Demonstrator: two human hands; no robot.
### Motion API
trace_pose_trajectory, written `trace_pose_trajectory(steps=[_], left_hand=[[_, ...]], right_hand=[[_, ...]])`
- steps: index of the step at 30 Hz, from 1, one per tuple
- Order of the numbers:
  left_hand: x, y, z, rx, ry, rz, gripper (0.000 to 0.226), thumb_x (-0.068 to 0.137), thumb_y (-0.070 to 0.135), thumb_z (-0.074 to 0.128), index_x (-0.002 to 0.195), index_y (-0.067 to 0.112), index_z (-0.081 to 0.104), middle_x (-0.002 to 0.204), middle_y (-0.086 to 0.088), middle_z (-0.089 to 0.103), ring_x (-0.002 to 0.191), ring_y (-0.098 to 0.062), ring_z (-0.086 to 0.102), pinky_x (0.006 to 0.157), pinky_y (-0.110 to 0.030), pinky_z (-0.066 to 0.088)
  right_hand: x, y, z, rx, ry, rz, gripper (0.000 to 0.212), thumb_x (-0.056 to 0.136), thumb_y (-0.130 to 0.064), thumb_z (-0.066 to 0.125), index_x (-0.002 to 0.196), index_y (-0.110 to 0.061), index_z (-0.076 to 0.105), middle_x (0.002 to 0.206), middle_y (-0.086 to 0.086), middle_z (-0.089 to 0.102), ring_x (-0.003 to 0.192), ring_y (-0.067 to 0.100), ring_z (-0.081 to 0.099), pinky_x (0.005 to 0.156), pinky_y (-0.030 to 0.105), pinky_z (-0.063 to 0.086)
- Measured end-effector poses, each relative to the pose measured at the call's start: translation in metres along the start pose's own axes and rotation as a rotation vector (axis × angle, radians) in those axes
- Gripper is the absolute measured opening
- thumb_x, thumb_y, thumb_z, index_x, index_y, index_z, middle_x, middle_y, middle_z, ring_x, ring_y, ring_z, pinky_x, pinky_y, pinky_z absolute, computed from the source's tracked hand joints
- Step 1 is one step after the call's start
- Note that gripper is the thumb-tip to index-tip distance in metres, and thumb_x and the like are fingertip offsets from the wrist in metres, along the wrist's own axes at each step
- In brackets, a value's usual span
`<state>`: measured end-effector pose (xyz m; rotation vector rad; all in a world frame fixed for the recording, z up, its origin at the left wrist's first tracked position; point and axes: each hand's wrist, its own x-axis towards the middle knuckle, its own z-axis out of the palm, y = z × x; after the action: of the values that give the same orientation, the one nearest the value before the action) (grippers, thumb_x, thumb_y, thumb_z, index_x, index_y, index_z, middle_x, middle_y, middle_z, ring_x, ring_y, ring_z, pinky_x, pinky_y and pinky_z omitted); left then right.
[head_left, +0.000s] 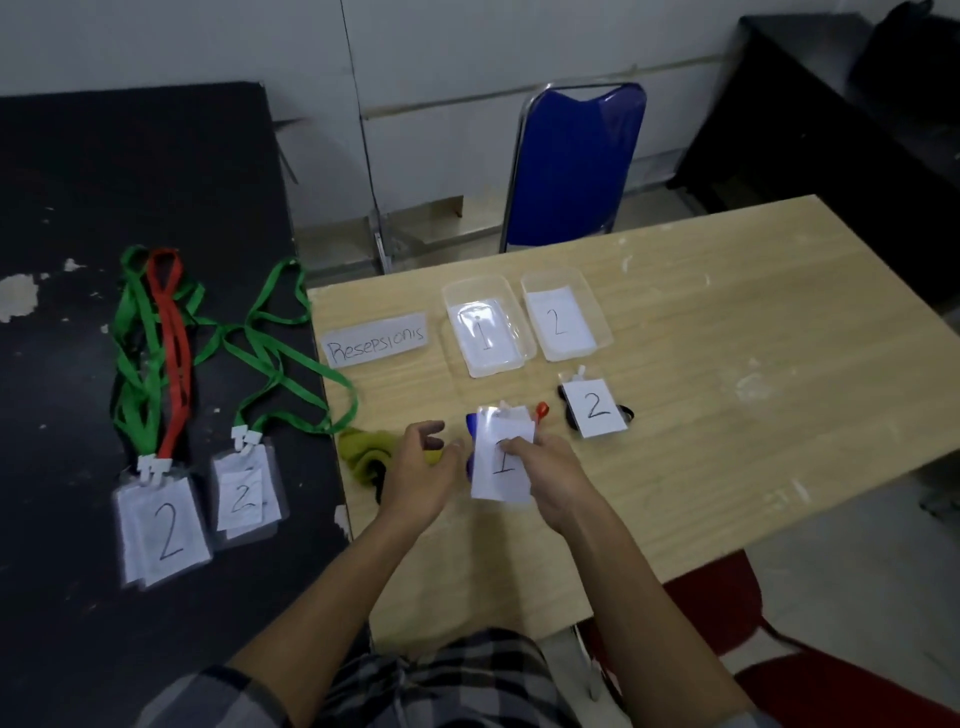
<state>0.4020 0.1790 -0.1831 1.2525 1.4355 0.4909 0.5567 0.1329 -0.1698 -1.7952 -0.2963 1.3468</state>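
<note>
The badge marked 1 is held up off the wooden table at its near edge, just left of the badge marked 2, which lies flat there. Our right hand has it, fingers curled over the front of the sleeve beside the numeral. Our left hand is loosely spread at the sleeve's left edge, thumb and forefinger close to it. We cannot tell whether they touch it, and they clasp nothing. A blue strap and a red strap peek out behind the sleeve, so there may be more than one card in the grip.

As we judge it, the step is sorting this badge into the tray marked 1, the left of the two clear trays on the far side, not the tray marked 2 beside it. To do it well, we first gather the loose straps with the left hand, so nothing trails over the other badge or catches a tray rim. Then we carry the sleeve level and lay it flat inside, numeral up.
</note>
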Motion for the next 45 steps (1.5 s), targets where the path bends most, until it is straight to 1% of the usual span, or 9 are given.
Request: trace_pose_trajectory(steps=[3, 11, 14, 18, 22, 29, 34, 38, 45], left_hand=[[0.01, -0.008, 0.008, 0.068, -0.045, -0.038, 0.027, 0.097, 0.034, 0.06, 0.122, 0.026, 0.059, 0.119, 0.008, 0.06, 0.105, -0.016, 0.062, 0.091, -0.036, 0.053], [0.034, -0.021, 0.055, 0.133, -0.116, -0.155, 0.035, 0.097, 0.018, 0.06, 0.131, 0.012, 0.052, 0.123, -0.004, 0.059, 0.106, -0.019, 0.058, 0.082, -0.027, 0.044], [0.039, -0.022, 0.067, 0.134, -0.096, -0.159, 0.033, 0.097, 0.015, 0.061, 0.128, 0.011, 0.052, 0.118, -0.003, 0.06, 0.103, -0.015, 0.056, 0.078, -0.025, 0.043], [0.043, -0.025, 0.077, 0.077, -0.082, -0.172, 0.031, 0.092, 0.002, 0.061, 0.12, 0.015, 0.056, 0.119, -0.003, 0.067, 0.102, -0.015, 0.063, 0.081, -0.028, 0.053], [0.044, -0.028, 0.083, 0.086, -0.04, -0.164, 0.035, 0.091, 0.004, 0.064, 0.123, 0.015, 0.055, 0.115, -0.002, 0.069, 0.1, -0.016, 0.066, 0.086, -0.034, 0.056], [0.046, -0.027, 0.085, 0.131, 0.0, -0.162, 0.036, 0.091, 0.008, 0.067, 0.125, 0.012, 0.055, 0.115, -0.005, 0.067, 0.1, -0.017, 0.064, 0.085, -0.036, 0.057], [0.044, -0.023, 0.085, 0.152, 0.028, -0.173, 0.039, 0.091, 0.019, 0.07, 0.126, 0.01, 0.054, 0.115, -0.006, 0.069, 0.093, -0.013, 0.062, 0.076, -0.026, 0.049], [0.038, -0.017, 0.075, 0.204, 0.078, -0.125, 0.04, 0.095, 0.03, 0.063, 0.129, 0.012, 0.052, 0.112, -0.003, 0.067, 0.092, -0.014, 0.062, 0.073, -0.025, 0.045], [0.019, -0.027, 0.03, 0.202, 0.148, -0.007, 0.012, 0.098, 0.027, 0.056, 0.092, 0.024, 0.065, 0.083, 0.01, 0.069, 0.076, -0.011, 0.067, 0.071, -0.042, 0.06]], right_hand=[[0.024, -0.009, -0.017, -0.144, 0.055, -0.072, 0.019, 0.095, -0.015, 0.06, 0.109, -0.027, 0.061, 0.102, 0.0, 0.067, 0.093, 0.019, 0.065, 0.07, 0.029, 0.052], [0.083, 0.009, -0.02, -0.579, 0.025, -0.18, 0.03, 0.095, -0.02, 0.061, 0.121, -0.01, 0.052, 0.114, 0.003, 0.061, 0.098, 0.019, 0.059, 0.063, 0.024, 0.046], [0.09, 0.026, -0.018, -0.675, 0.112, -0.254, 0.032, 0.094, -0.025, 0.063, 0.121, -0.009, 0.058, 0.117, 0.007, 0.064, 0.107, 0.024, 0.061, 0.084, 0.039, 0.056], [0.09, 0.039, -0.02, -0.867, 0.235, -0.346, 0.042, 0.091, -0.036, 0.067, 0.126, -0.015, 0.059, 0.128, 0.006, 0.054, 0.12, 0.027, 0.049, 0.1, 0.045, 0.043], [0.086, 0.047, -0.025, -0.746, 0.272, -0.36, 0.06, 0.088, -0.039, 0.071, 0.14, -0.017, 0.05, 0.137, 0.006, 0.048, 0.127, 0.023, 0.042, 0.103, 0.044, 0.04], [0.089, 0.045, -0.029, -0.585, 0.249, -0.419, 0.046, 0.09, -0.037, 0.07, 0.132, -0.022, 0.058, 0.125, 0.002, 0.057, 0.113, 0.017, 0.053, 0.087, 0.028, 0.046], [0.088, 0.044, -0.03, -0.659, 0.295, -0.406, 0.05, 0.093, -0.044, 0.064, 0.137, -0.022, 0.055, 0.125, 0.004, 0.056, 0.112, 0.019, 0.055, 0.092, 0.039, 0.053], [0.078, 0.04, -0.028, -0.739, 0.403, -0.473, 0.04, 0.094, -0.043, 0.062, 0.129, -0.024, 0.06, 0.122, 0.003, 0.056, 0.109, 0.021, 0.053, 0.093, 0.04, 0.045], [0.044, 0.042, 0.012, -0.69, 0.313, -0.551, 0.026, 0.096, -0.034, 0.062, 0.119, -0.022, 0.063, 0.123, -0.003, 0.057, 0.113, 0.015, 0.05, 0.092, 0.031, 0.033]])
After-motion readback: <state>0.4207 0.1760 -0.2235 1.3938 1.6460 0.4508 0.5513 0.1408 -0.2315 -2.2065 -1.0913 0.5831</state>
